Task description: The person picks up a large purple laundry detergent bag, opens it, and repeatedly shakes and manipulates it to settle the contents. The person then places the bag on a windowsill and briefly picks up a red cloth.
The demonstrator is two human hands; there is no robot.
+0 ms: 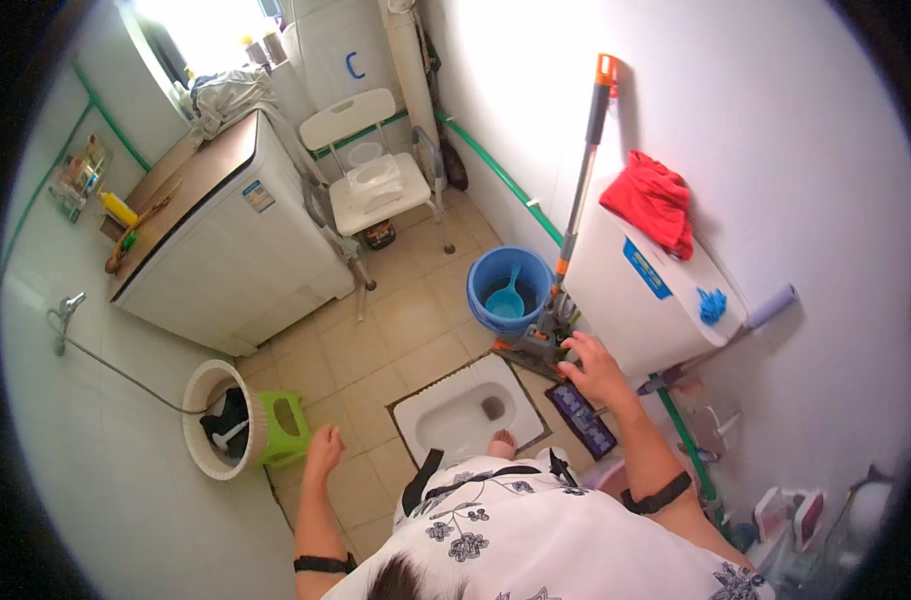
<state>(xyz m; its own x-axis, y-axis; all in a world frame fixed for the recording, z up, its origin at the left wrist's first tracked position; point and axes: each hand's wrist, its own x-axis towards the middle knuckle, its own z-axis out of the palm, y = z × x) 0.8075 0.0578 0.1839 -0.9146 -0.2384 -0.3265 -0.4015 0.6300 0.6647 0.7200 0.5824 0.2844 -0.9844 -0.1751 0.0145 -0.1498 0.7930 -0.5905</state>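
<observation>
My right hand [592,368] is held out over the floor with its fingers apart and nothing in them. It is beside the grey-and-orange head of a long-handled mop [593,120], which leans against the wall. Below that hand lies a flat purple pad [580,420]. My left hand [325,447] hangs low with its fingers curled in, and no object shows in it. Nearest to it are a green plastic stool [287,428] and a cream basket [197,440] with dark cloth inside. A blue bucket [480,315] holds a light-blue dipper [505,300].
A white squat toilet [425,420] is set in the tiled floor before me. White shower chair [395,190] stands at the back, beside a white cabinet-like appliance [245,240]. On the right, a white boxy unit [615,300] carries a red cloth [655,200] and a blue scrunched item [711,305].
</observation>
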